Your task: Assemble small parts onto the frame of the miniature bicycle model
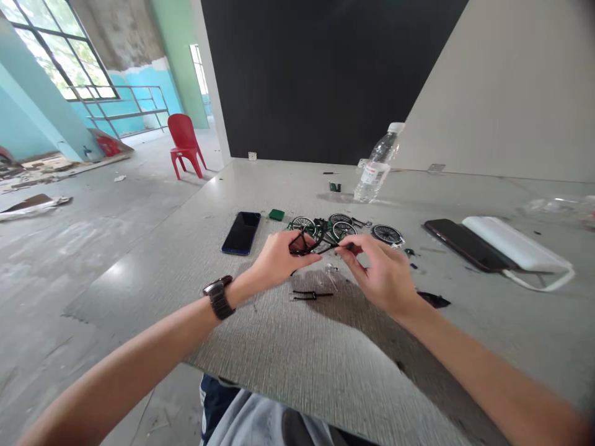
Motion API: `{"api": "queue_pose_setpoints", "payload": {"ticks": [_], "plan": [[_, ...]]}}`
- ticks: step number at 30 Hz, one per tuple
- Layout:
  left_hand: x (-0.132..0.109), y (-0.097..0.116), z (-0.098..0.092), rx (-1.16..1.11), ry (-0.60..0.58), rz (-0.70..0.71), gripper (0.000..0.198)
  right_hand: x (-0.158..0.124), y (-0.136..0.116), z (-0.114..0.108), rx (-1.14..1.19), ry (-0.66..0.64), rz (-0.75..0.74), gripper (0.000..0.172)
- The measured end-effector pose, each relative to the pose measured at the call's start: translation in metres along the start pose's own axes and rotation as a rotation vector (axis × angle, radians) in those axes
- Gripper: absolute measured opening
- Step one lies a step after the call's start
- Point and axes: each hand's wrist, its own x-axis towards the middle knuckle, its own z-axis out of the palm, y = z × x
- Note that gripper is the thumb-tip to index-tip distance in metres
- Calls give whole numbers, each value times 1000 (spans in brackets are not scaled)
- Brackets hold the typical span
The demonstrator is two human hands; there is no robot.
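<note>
My left hand [279, 259] and my right hand [381, 272] meet above the grey table [325, 347], both pinching a small black frame part [310, 243] of a model bicycle. The left hand grips its left end; the right hand's fingertips hold a thin black piece [349, 246] at its right end. Just beyond the hands lie small spoked wheels [388, 234] and green and black model parts [325, 226]. A thin black fork-like piece [309, 295] lies on the table under the hands. A dark watch is on my left wrist.
A dark phone [242, 232] and a small green block [276, 214] lie left of the parts. A plastic water bottle [377, 166] stands further back. At the right lie another phone [460, 243] and a white power bank [511, 244]. A red chair [185, 144] stands on the floor at left.
</note>
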Motion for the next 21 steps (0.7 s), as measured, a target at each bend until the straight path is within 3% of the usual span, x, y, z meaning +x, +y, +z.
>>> {"api": "queue_pose_setpoints", "payload": {"ticks": [4, 9, 13, 15, 21], "plan": [[1, -5, 1, -190, -77, -181, 29, -3, 1, 1, 45, -50, -47, 4], [-5, -10, 3, -241, -183, -237, 31, -3, -3, 0, 61, -25, -71, 12], [-16, -11, 5, -328, -246, -354, 25, -3, -6, -3, 63, -97, -86, 17], [-21, -11, 5, -371, -279, -434, 25, -5, -6, -4, 76, -131, -72, 18], [-25, -8, 6, -361, -338, -495, 26, -10, -9, -1, 116, -251, 23, 21]]}}
